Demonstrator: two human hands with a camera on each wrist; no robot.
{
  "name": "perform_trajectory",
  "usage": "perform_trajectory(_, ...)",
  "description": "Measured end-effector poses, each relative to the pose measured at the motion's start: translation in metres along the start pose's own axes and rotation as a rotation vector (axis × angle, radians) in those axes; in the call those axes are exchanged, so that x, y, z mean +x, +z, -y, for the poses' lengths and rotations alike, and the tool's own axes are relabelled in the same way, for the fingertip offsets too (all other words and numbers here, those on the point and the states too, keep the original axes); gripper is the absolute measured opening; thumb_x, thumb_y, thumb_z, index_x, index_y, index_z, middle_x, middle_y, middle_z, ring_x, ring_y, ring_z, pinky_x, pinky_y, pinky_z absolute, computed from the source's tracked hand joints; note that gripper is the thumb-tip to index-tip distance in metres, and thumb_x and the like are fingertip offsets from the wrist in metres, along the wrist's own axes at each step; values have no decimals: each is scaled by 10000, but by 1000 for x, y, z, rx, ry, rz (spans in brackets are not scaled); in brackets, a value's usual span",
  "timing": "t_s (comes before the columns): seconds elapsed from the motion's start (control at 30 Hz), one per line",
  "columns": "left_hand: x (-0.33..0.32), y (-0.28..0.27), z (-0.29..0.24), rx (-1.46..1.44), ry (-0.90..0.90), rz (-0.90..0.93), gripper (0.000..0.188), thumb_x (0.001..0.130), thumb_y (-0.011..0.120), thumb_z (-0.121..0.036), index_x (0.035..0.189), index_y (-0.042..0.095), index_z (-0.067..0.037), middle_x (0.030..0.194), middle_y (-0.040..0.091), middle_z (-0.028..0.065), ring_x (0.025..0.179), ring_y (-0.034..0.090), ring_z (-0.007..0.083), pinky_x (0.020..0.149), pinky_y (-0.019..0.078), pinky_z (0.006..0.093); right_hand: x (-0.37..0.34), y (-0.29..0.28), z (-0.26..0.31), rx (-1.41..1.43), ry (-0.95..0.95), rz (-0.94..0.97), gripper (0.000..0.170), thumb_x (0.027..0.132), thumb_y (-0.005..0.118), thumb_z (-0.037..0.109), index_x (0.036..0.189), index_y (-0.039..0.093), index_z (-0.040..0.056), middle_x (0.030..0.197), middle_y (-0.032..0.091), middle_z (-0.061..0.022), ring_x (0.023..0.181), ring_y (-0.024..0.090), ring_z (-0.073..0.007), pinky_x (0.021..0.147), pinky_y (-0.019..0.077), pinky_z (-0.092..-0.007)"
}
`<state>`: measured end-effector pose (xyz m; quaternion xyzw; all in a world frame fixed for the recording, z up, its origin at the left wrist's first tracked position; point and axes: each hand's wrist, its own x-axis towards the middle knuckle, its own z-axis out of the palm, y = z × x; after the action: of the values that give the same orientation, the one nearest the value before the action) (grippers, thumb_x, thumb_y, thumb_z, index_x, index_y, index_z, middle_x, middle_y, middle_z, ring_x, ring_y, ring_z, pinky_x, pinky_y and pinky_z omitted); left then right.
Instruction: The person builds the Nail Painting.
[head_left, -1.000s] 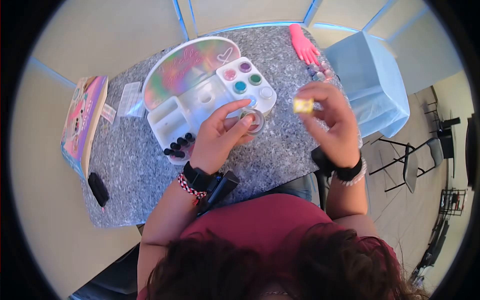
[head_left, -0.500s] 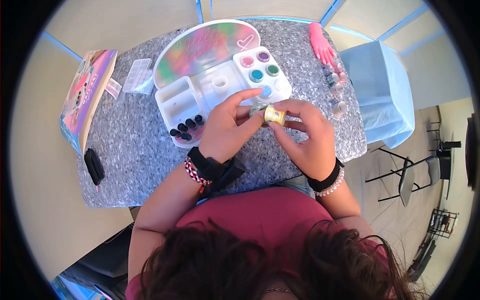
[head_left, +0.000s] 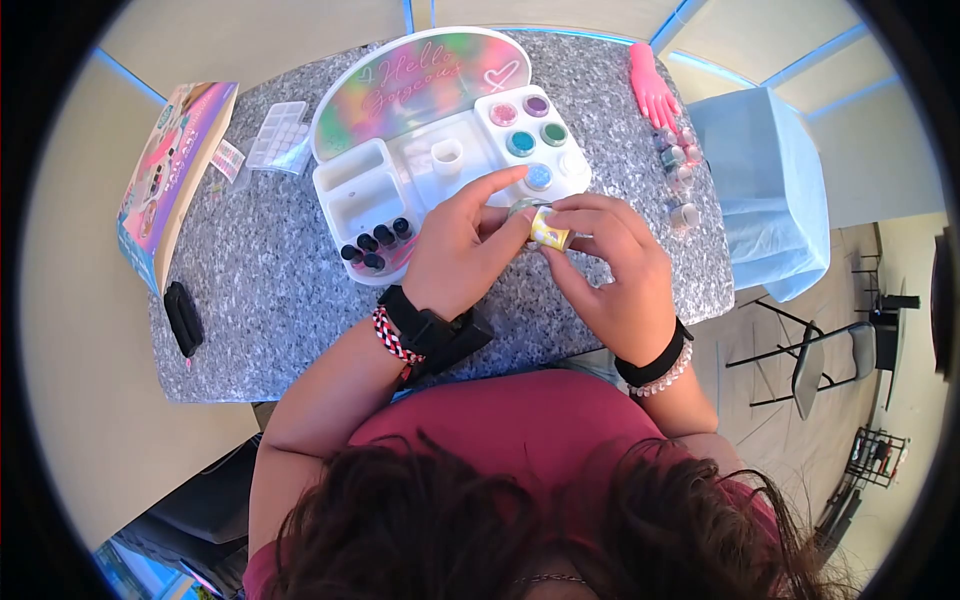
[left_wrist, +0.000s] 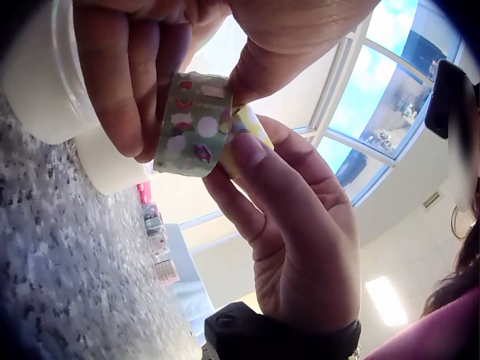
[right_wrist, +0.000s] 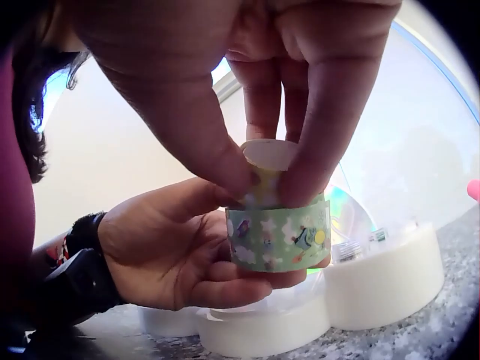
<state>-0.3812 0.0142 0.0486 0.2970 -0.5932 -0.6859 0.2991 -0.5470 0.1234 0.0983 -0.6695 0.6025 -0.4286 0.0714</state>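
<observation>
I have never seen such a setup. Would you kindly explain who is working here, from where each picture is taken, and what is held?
This is no robot: a person works bare-handed. One picture looks down from the head; the other two look from each wrist, close to the work. On the speckled table are a white tray with black-capped bottles and small pots, a colourful box and a pink model hand. The left hand holds a green patterned roll; the right hand pinches a smaller yellow roll against it.
</observation>
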Motion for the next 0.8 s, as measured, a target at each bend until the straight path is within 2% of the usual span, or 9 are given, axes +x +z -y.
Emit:
perform_trajectory(0.13, 0, 0, 0, -26, -17, -11, 505, 1037, 706, -167, 1497, 577, -3, 966, 796, 85, 843, 685, 46, 728, 518, 249, 0, -3, 3, -49, -22, 50, 300, 851, 804, 4, 1130, 702, 43, 1117, 742, -134, 1040, 724, -342, 889, 606, -432)
perform_trajectory(0.27, 1, 2, -2, -41, -19, -1, 516, 1039, 719, -189, 1498, 576, -2, 968, 800, 93, 857, 693, 51, 756, 533, 250, 1, -4, 1, -123, -103, 28, 286, 852, 804, 18, 1119, 704, 45, 1080, 750, -126, 1011, 720, -340, 879, 600, -438)
perform_trajectory(0.37, 0, 2, -3, -52, -11, -7, 531, 1037, 732, -207, 1501, 575, -6, 955, 800, 91, 859, 694, 53, 765, 543, 257, 1, -5, 4, -154, -70, 48, 286, 849, 811, 21, 1113, 704, 36, 1077, 729, -132, 944, 724, -312, 824, 604, -413)
perform_trajectory(0.43, -1, 3, -1, -34, -3, -8, 539, 1035, 739, -216, 1504, 574, -9, 945, 800, 87, 858, 693, 53, 766, 547, 262, 0, -2, 8, -71, 70, 28, 282, 850, 816, 25, 1107, 701, 19, 1062, 696, -135, 891, 727, -276, 770, 605, -388)
perform_trajectory(0.53, -2, 3, 3, 25, 51, -1, 543, 1033, 745, -224, 1505, 577, -17, 930, 799, 81, 874, 699, 57, 774, 553, 268, -1, 2, 5, -64, 103, -14, 273, 862, 812, 22, 1111, 700, 20, 1069, 670, -133, 866, 728, -256, 732, 604, -371)
perform_trajectory(0.63, -2, 0, 1, 108, 26, 77, 549, 1028, 753, -230, 1503, 575, -19, 893, 787, 62, 861, 697, 58, 773, 557, 277, -1, 5, 2, -44, 137, -43, 290, 865, 833, 43, 1124, 702, 37, 1075, 668, -127, 844, 721, -265, 734, 603, -378)
perform_trajectory(0.73, -2, 2, -1, 52, 33, 92, 566, 1035, 748, -221, 1523, 543, -21, 923, 776, 58, 870, 691, 67, 769, 554, 281, 0, 3, -1, -19, 131, -37, 288, 854, 862, 78, 1101, 717, 48, 1098, 676, -122, 841, 718, -272, 728, 600, -380)
perform_trajectory(0.8, -2, 5, -3, -115, 47, 125, 575, 1049, 734, -199, 1548, 506, -28, 1006, 772, 66, 900, 689, 80, 777, 555, 279, 0, 1, -3, -54, 86, -15, 295, 846, 877, 107, 1096, 730, 54, 1116, 686, -122, 861, 717, -279, 729, 599, -380)
